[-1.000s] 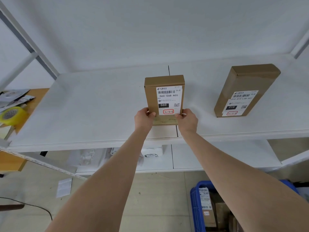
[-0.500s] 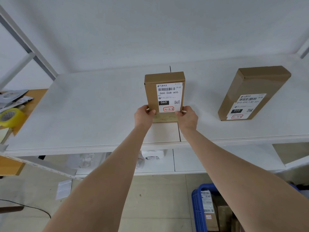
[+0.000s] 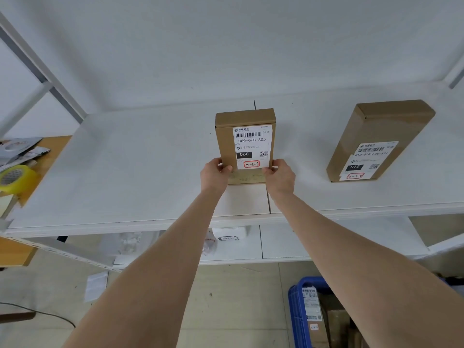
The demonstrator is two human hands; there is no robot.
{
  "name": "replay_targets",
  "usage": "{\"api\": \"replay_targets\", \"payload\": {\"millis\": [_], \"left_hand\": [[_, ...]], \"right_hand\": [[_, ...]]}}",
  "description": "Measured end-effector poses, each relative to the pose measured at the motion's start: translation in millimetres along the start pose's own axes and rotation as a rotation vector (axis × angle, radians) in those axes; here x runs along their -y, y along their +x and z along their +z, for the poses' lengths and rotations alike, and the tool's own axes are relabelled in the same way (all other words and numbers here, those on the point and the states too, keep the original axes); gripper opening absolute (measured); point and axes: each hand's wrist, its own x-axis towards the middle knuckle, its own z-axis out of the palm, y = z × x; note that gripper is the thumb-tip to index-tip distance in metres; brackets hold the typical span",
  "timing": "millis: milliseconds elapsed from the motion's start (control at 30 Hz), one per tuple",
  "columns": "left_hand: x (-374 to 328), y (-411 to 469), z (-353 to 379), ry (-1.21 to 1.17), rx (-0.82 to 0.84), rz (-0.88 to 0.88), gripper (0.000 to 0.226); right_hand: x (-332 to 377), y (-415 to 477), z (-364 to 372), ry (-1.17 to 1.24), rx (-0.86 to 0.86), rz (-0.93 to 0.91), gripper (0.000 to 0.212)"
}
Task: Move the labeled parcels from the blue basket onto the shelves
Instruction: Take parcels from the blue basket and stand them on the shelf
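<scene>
- The blue basket (image 3: 294, 312) stands on the floor at the lower right. It holds more parcels (image 3: 311, 306): one white-labelled pack against its near wall and brown cartons behind it. By my judgement, much of the job is left.
- The left hand (image 3: 214, 175) and right hand (image 3: 281, 175) are apart, each pinching a near corner of a box (image 3: 244, 136), thumbs on top.
- That box appears to lie flat near the middle of the white shelf (image 3: 125, 172), label up. It is plain brown cardboard, thin, with crisp corners. Its label reads 060-06B-A05, with 3-3-6 handwritten in a red ring.
- Farther right on the same shelf, well apart and angled, lies a second box (image 3: 379, 136), label up and already placed.
</scene>
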Motion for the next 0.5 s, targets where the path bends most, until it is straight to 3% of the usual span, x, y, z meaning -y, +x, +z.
{"api": "replay_targets", "payload": {"millis": [500], "left_hand": [[-0.9,-5.2,1.2,0.196,0.049,-0.034,0.039]], "right_hand": [[-4.7,-2.5,0.8,-0.101,0.105,0.022,0.052]]}}
